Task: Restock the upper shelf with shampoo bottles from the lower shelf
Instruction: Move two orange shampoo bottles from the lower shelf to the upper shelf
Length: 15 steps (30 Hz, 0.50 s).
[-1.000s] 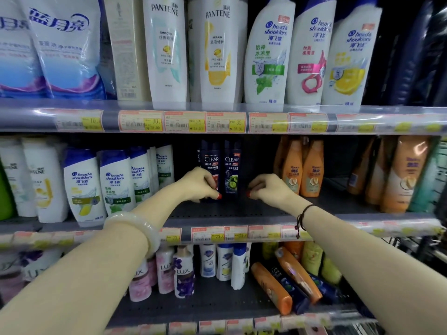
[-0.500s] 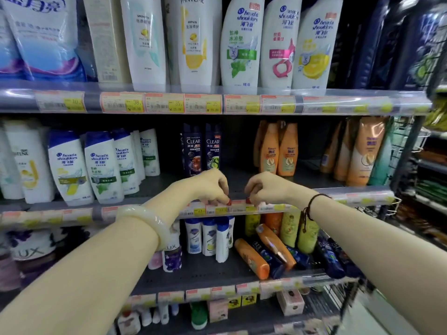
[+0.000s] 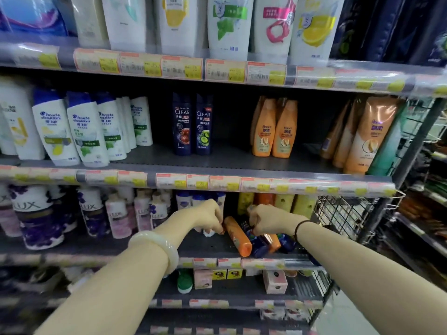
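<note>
On the lower shelf [image 3: 212, 247] an orange shampoo bottle [image 3: 238, 235] lies on its side among several dark blue bottles [image 3: 257, 245], also lying down. My left hand [image 3: 208, 218] has its fingers curled, and the fingertips touch the orange bottle's far end. Fingers curled downward, my right hand [image 3: 266, 220] rests over a dark blue bottle just right of the orange one; whether it grips that bottle is hidden. On the shelf above [image 3: 229, 163] stand two dark blue CLEAR bottles [image 3: 192, 124], with bare space around them.
Orange Rejoice bottles [image 3: 273, 131] stand right of the CLEAR pair, and white Head & Shoulders bottles [image 3: 82, 131] stand to the left. Lux bottles [image 3: 36, 213] fill the lower shelf's left side. A wire basket [image 3: 343, 213] hangs at the right shelf end.
Both hands have dropped from the middle shelf's front edge to the lower shelf. They now sit among the lying bottles, and my view has tilted down.
</note>
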{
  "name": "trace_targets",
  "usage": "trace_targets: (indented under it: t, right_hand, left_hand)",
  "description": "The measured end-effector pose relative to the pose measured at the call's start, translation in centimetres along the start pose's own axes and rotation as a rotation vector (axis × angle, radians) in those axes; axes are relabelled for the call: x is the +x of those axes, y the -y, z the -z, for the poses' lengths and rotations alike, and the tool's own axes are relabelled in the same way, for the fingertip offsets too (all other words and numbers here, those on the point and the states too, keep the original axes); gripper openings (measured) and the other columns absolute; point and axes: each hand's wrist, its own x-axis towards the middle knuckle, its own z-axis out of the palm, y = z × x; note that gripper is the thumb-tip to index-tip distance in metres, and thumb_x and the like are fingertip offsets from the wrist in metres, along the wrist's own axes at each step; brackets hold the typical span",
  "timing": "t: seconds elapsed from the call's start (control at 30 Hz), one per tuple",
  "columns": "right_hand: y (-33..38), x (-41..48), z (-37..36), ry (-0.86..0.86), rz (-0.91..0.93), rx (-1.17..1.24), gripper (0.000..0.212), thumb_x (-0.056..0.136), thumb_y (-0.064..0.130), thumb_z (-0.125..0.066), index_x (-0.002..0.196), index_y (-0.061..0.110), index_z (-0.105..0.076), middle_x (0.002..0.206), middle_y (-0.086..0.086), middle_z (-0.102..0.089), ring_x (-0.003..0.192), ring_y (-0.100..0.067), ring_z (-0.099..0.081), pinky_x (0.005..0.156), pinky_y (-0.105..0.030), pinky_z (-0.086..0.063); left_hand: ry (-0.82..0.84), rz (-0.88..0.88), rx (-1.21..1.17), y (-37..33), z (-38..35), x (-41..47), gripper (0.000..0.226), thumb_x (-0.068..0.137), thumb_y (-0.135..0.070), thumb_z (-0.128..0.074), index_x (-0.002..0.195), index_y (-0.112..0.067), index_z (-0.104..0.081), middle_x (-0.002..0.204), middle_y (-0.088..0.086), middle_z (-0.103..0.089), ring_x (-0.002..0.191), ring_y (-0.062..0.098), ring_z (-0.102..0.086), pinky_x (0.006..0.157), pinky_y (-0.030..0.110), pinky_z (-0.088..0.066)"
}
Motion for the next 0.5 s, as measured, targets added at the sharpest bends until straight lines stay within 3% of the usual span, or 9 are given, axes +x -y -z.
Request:
trace_targets:
  t: [0.13,0.3,0.5]
  right_hand:
    - [-2.6,0.6,-1.2,-0.052,-0.044,0.047,0.030,0.075,0.013,-0.066,0.104,0.005,-0.063,0.091,-0.006,-0.061,0.086,-0.023,-0.058,0.065,-0.025,-0.043]
    - [-5.4,1.2,-2.1,-0.084,-0.117,0.042,0.034,0.078,0.015,-0.064,0.109,0.003,-0.063,0.112,-0.014,-0.066,0.100,-0.028,-0.062,0.083,-0.035,-0.053]
    - [-7.9,2.6,-3.3,-0.090,-0.152,0.044,0.035,0.080,0.016,-0.061,0.111,-0.001,-0.062,0.114,-0.019,-0.064,0.103,-0.033,-0.061,0.086,-0.040,-0.052]
  left_hand:
    - [-0.001,0.075,-0.042,0.5,-1.5,1.2,0.039,0.081,-0.020,-0.069,0.117,-0.007,-0.060,0.089,0.008,-0.063,0.073,0.018,-0.059,0.052,0.022,-0.044]
    - [-0.010,0.090,-0.033,0.5,-3.2,3.1,0.034,0.081,-0.023,-0.069,0.109,-0.006,-0.064,0.104,0.017,-0.070,0.078,0.020,-0.061,0.059,0.026,-0.048]
    - [-0.004,0.100,-0.054,0.0,-5.5,4.9,0.029,0.082,-0.026,-0.068,0.106,-0.010,-0.061,0.085,0.009,-0.062,0.074,0.020,-0.060,0.057,0.027,-0.048]
